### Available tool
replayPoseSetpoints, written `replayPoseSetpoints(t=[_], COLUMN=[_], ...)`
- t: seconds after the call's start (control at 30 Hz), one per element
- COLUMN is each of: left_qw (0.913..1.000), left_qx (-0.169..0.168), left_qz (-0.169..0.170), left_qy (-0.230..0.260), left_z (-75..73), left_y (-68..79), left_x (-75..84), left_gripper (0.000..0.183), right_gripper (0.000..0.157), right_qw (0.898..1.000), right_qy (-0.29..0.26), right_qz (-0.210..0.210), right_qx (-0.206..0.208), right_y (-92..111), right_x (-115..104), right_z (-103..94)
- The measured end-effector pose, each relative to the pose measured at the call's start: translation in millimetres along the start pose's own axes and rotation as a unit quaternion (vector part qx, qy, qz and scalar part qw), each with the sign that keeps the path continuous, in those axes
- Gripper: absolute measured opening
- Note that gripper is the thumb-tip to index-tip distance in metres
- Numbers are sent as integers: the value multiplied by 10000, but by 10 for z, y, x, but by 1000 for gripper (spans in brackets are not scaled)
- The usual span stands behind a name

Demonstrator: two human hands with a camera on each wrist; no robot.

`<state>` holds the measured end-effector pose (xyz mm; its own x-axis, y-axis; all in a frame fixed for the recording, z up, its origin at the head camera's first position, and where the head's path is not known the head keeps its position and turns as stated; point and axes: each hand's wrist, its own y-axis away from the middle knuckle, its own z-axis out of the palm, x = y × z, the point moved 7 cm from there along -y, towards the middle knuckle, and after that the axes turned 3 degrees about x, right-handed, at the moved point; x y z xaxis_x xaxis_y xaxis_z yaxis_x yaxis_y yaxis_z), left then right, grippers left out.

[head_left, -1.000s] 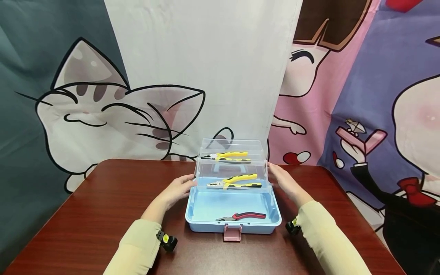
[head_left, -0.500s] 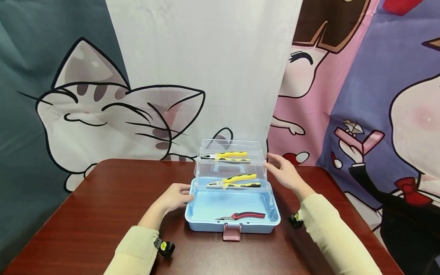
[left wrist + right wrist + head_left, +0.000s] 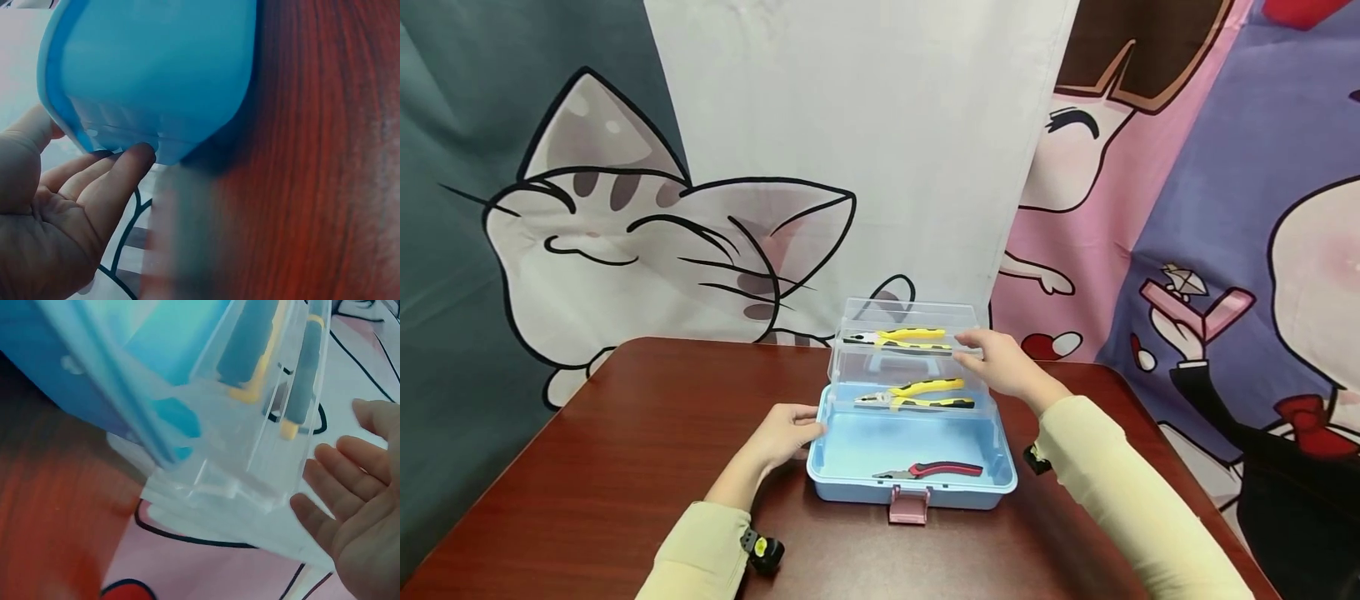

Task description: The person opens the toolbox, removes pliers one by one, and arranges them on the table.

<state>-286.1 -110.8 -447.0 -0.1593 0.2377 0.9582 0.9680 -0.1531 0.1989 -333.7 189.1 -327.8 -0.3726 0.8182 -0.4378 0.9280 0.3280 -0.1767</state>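
Left hand: its thumb and fingers pinch the left edge of the open blue toolbox.
Right hand: fingers spread and holding nothing, close to the right end of the clear upper tray.
Yellow-and-black pliers: one pair in each clear tray.
Red-and-black pliers: lying in the toolbox's bottom, near the front.
Toolbox: sits on the brown table, between the hands.
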Motion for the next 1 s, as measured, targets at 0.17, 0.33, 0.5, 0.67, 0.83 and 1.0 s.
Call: replayPoseSetpoints(t=[0.17, 0.33, 0.5, 0.67, 0.83, 1.0], left_qw=[9998, 9997, 9997, 9999, 9998, 9997], left_qx=[149, 179, 170, 122, 179, 219], left_qz=[-55, -76, -92, -12, -14, -50], left_qy=[115, 147, 149, 89, 28, 16], left_z=[-1, 11, 15, 17, 13, 12], left_y=[9, 7, 11, 18, 25, 32], left_x=[-52, -84, -94, -80, -67, -57], left_gripper=[41, 40, 41, 42, 42, 41], right_gripper=[45, 41, 34, 31, 35, 35], right_qw=[9981, 9938, 9901, 9901, 9895, 9899], right_qy=[449, 704, 899, 912, 933, 876], right_qz=[13, -163, -456, -297, -286, -260], right_qx=[-427, -841, -976, -1023, -1066, -1084], right_y=[-133, -238, -334, -412, -459, -486], right_x=[-115, -229, -327, -338, -349, -335], right_z=[86, 204, 314, 388, 412, 412])
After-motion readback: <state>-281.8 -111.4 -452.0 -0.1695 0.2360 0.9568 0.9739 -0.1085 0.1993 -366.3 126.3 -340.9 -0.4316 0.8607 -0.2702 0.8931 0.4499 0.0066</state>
